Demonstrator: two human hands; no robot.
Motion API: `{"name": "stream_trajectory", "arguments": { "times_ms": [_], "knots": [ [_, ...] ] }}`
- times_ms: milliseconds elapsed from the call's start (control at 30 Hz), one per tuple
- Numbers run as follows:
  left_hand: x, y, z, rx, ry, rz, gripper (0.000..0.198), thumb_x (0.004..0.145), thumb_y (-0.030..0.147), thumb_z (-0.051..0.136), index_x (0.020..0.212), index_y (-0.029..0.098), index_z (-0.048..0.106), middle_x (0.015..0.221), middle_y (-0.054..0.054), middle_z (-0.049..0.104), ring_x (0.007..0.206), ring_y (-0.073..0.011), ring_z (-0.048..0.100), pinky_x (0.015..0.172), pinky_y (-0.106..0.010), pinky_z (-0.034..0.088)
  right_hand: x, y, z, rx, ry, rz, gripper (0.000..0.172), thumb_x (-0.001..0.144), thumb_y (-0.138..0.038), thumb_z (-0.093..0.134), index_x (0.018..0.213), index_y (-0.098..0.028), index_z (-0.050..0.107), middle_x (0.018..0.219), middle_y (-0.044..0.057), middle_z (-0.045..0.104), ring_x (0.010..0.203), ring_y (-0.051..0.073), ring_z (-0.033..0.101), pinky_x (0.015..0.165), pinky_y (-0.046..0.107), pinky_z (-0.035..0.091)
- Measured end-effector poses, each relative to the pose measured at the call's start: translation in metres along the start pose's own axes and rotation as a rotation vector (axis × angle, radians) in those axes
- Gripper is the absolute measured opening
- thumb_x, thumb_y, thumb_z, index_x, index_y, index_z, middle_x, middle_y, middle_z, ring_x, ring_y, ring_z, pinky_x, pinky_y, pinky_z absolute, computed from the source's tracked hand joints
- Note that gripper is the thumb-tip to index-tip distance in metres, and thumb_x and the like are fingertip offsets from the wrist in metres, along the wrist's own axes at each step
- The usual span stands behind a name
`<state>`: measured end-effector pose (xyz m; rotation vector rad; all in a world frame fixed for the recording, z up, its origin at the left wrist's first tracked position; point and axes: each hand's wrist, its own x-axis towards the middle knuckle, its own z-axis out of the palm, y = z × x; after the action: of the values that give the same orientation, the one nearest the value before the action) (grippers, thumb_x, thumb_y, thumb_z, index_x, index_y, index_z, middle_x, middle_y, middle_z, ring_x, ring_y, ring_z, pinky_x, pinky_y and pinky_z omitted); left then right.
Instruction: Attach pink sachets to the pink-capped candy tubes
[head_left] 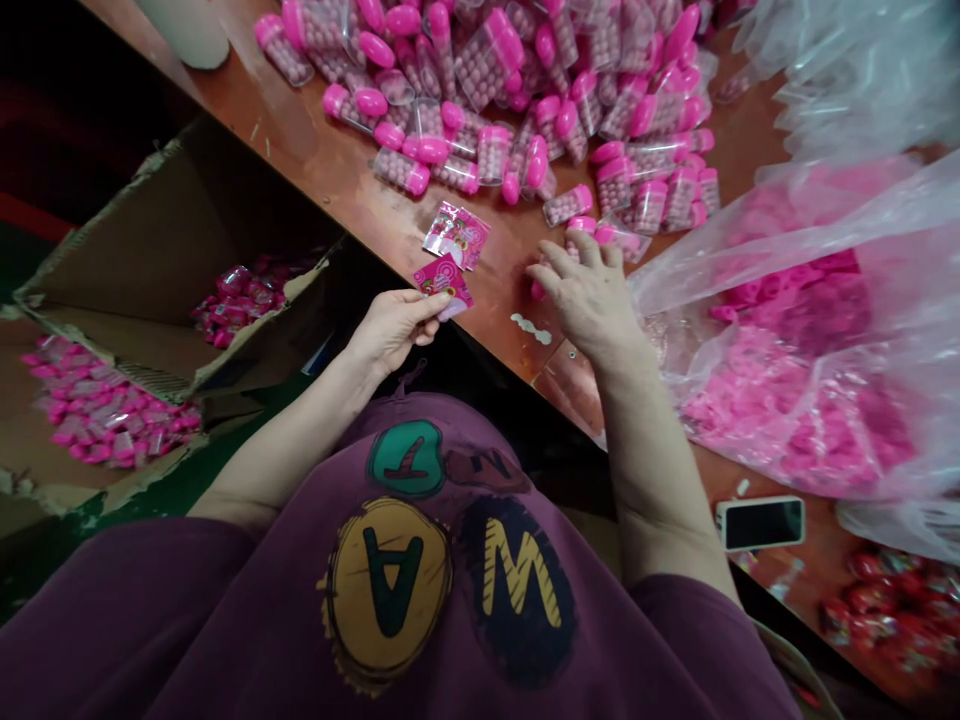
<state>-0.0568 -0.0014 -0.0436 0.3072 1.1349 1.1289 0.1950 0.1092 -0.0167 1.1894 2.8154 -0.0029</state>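
Observation:
My left hand [394,325] pinches a small pink printed label [444,283] at the table's front edge. A second pink label [456,234] lies flat on the brown table [337,170] just beyond it. My right hand [589,295] rests on the table with fingers spread, its fingertips touching clear bottles with pink caps [585,225] at the near edge of a big heap of such bottles [525,90]. Nothing shows inside the right hand.
A clear plastic bag of pink caps [810,370] lies at the right. A phone [760,521] sits on the table near my right elbow. Open cardboard boxes [150,260] holding wrapped pink bottles [240,300] stand at the left below the table.

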Motion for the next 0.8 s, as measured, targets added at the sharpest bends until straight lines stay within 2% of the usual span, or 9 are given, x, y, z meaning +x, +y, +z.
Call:
{"name": "stream_trajectory", "arguments": {
  "times_ms": [67,133,167,267,333,400,533,667,800],
  "knots": [
    [0.001,0.000,0.005,-0.010,0.006,0.010,0.024,0.079,0.019,0.085,0.067,0.009,0.067,0.061,-0.003,0.063,0.047,-0.0036,0.049,0.040,-0.016,0.028,0.000,-0.003,-0.001,0.105,0.052,0.063,0.021,0.103,-0.021,0.049,0.106,-0.010,0.066,0.128,0.019,0.068,0.142,0.038,0.048,0.113,0.059,0.035],
    [0.002,-0.002,0.009,-0.016,0.004,0.015,0.024,0.080,0.018,0.084,0.067,0.009,0.066,0.060,-0.003,0.063,0.047,-0.0037,0.049,0.041,-0.016,0.029,-0.001,-0.013,0.006,0.333,0.165,0.198,0.011,0.094,-0.022,0.061,0.100,-0.013,0.062,0.108,0.014,0.070,0.120,0.033,0.062,0.104,0.056,0.045],
    [0.003,-0.003,0.011,-0.019,-0.002,0.016,0.025,0.080,0.018,0.084,0.066,0.009,0.066,0.060,-0.003,0.062,0.047,-0.0038,0.049,0.040,-0.016,0.029,-0.001,-0.022,0.013,0.464,0.228,0.267,0.014,0.091,-0.022,0.062,0.103,-0.016,0.059,0.100,0.009,0.068,0.105,0.028,0.066,0.096,0.050,0.051],
    [0.003,-0.007,0.018,-0.026,-0.019,0.022,0.025,0.080,0.016,0.083,0.065,0.009,0.065,0.060,-0.004,0.063,0.046,-0.0040,0.049,0.040,-0.017,0.029,-0.001,-0.059,0.033,1.019,0.405,0.410,0.017,0.096,-0.031,0.058,0.109,-0.024,0.050,0.080,-0.003,0.057,0.067,0.014,0.059,0.067,0.032,0.053],
    [0.002,-0.010,0.024,-0.026,-0.018,0.033,0.024,0.080,0.016,0.083,0.065,0.008,0.066,0.058,-0.003,0.062,0.044,-0.0039,0.048,0.040,-0.017,0.029,-0.002,-0.086,0.042,1.493,0.456,0.452,0.025,0.094,-0.042,0.065,0.106,-0.027,0.050,0.076,-0.007,0.053,0.059,0.010,0.053,0.059,0.027,0.049],
    [0.001,-0.014,0.028,-0.026,-0.024,0.036,0.024,0.078,0.017,0.085,0.065,0.008,0.066,0.057,-0.002,0.061,0.044,-0.0041,0.048,0.040,-0.017,0.030,-0.002,-0.105,0.044,1.805,0.437,0.488,0.040,0.084,-0.050,0.079,0.103,-0.027,0.052,0.076,-0.008,0.053,0.059,0.008,0.052,0.057,0.025,0.047],
    [-0.001,-0.021,0.034,-0.021,-0.070,0.008,0.024,0.075,0.020,0.088,0.069,0.008,0.069,0.061,-0.002,0.063,0.047,-0.0042,0.050,0.041,-0.017,0.031,-0.008,-0.115,0.041,1.937,0.455,0.564,0.046,0.074,-0.049,0.089,0.096,-0.024,0.058,0.071,-0.009,0.052,0.055,0.006,0.048,0.052,0.022,0.044],
    [-0.003,-0.020,0.032,0.030,-0.114,-0.023,0.025,0.079,0.023,0.086,0.070,0.010,0.068,0.057,-0.001,0.059,0.044,-0.0047,0.048,0.040,-0.017,0.031,-0.014,-0.108,0.047,1.863,0.579,0.605,0.048,0.069,-0.051,0.092,0.095,-0.026,0.061,0.075,-0.007,0.057,0.058,0.007,0.049,0.052,0.023,0.045],
    [-0.002,-0.018,0.031,0.086,-0.107,-0.023,0.027,0.080,0.022,0.086,0.067,0.010,0.065,0.053,0.001,0.055,0.044,-0.0036,0.045,0.041,-0.017,0.028,-0.014,-0.110,0.058,1.807,0.600,0.586,0.047,0.070,-0.054,0.090,0.095,-0.029,0.060,0.076,-0.006,0.055,0.059,0.009,0.048,0.052,0.024,0.045]
  ]
}}
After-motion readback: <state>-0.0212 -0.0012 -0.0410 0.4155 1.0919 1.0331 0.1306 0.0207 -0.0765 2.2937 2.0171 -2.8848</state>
